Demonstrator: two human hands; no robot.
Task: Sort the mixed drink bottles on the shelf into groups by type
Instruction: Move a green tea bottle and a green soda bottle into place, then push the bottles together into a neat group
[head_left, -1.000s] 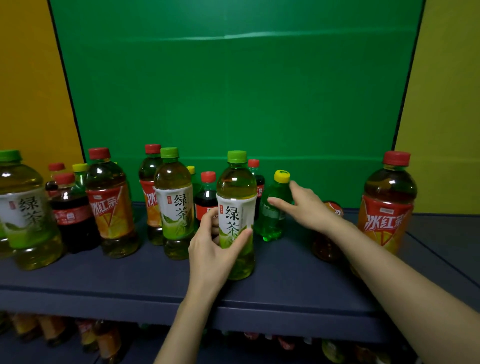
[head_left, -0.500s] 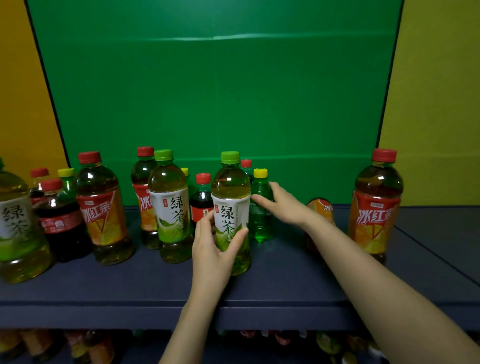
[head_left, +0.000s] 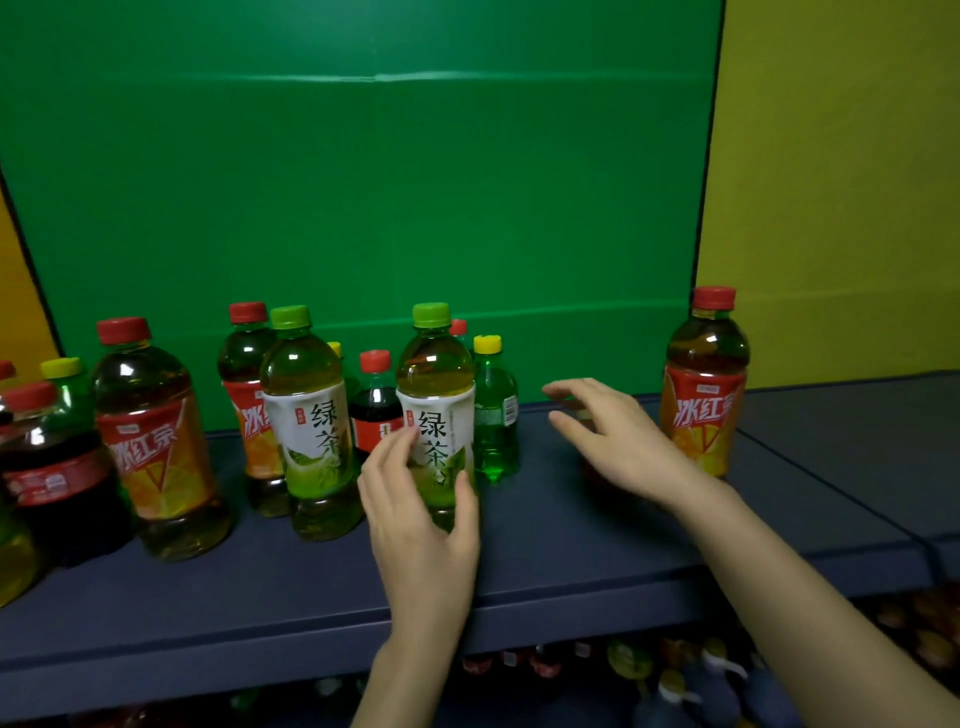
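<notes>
The left hand (head_left: 421, 519) is gripping a green tea bottle (head_left: 436, 384) on the shelf (head_left: 571, 551); the right hand (head_left: 618, 441) is hovering nearby with fingers (head_left: 576, 388) spread.

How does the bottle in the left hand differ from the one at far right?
The green tea bottle has a green cap, white label and pale drink; the iced tea bottle has a red cap, red-orange label and darker drink. The left hand grips the first; the second stands apart. Both upright.
</notes>
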